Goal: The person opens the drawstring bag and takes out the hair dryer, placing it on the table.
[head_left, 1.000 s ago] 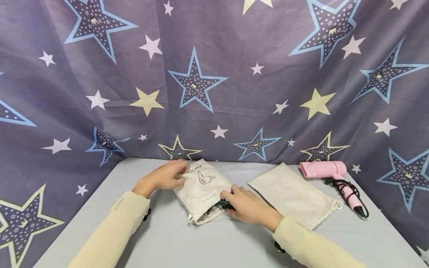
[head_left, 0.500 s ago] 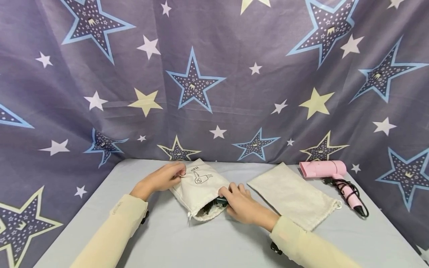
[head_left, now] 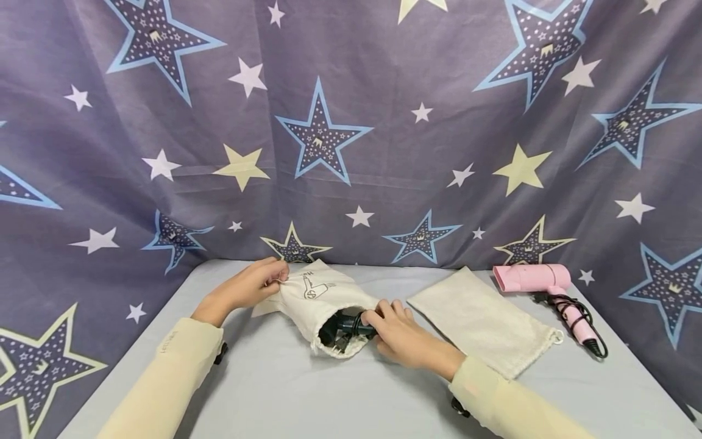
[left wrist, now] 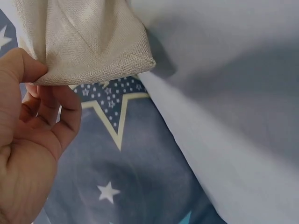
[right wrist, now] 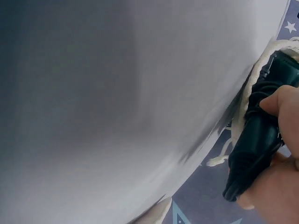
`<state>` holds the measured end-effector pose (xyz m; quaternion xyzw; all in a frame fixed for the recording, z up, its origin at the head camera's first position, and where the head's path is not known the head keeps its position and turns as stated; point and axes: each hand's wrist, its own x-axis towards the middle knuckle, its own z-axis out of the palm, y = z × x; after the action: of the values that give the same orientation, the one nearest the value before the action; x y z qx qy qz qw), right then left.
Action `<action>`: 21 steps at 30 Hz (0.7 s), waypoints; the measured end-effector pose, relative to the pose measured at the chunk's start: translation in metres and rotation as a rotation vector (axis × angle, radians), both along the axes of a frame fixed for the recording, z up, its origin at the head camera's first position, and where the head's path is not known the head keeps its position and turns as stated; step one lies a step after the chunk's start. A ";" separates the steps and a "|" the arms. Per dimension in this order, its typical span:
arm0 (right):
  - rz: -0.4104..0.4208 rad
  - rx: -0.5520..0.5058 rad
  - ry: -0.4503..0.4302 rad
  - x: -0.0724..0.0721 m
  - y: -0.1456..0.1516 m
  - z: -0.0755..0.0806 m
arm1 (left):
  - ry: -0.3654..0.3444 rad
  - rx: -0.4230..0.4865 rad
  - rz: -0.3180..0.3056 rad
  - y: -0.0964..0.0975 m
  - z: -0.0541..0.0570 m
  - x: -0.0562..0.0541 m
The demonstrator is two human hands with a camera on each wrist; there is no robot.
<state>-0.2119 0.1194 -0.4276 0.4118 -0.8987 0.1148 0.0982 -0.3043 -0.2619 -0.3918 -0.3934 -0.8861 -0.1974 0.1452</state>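
A cream cloth drawstring bag (head_left: 307,308) with a printed hair dryer drawing lies on the table, its mouth facing the front right. My left hand (head_left: 249,286) pinches the bag's closed end; in the left wrist view thumb and fingers (left wrist: 63,105) hold its hem (left wrist: 96,77). At the mouth, my right hand (head_left: 408,335) grips a dark green hair dryer (head_left: 351,325) by the handle. A black cord (right wrist: 266,88) is wound round that handle in the right wrist view. The dryer's far part is hidden inside the bag.
A second cream drawstring bag (head_left: 482,320) lies flat to the right. Beyond it is a pink hair dryer (head_left: 529,278) with a black cord wrapped round its handle. A star-patterned curtain (head_left: 351,152) borders the pale table (head_left: 307,402) at the back and sides.
My left hand has drawn the bag's closed end leftward, bunching the cloth. The mouth gapes wider and more of the dark green dryer shows. My right hand stays nearly in place.
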 end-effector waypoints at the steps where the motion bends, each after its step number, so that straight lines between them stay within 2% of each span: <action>1: 0.009 0.001 -0.004 0.000 0.001 0.000 | 0.006 0.003 0.006 -0.002 0.001 0.000; 7: 0.054 -0.004 -0.012 0.000 0.001 0.003 | 0.034 0.015 0.029 -0.013 0.002 0.003; 11: 0.066 -0.006 -0.013 -0.001 0.000 0.004 | 0.015 -0.015 0.013 -0.009 0.000 0.005; 16: 0.085 -0.017 0.013 -0.001 0.000 0.004 | -0.017 -0.100 -0.001 0.010 0.002 0.008; 21: 0.118 -0.028 0.055 -0.003 0.001 0.003 | -0.073 -0.153 -0.015 0.041 0.013 0.008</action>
<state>-0.2149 0.1208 -0.4243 0.4658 -0.8680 0.1217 0.1216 -0.2958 -0.2212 -0.3787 -0.4024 -0.9003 -0.1446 0.0809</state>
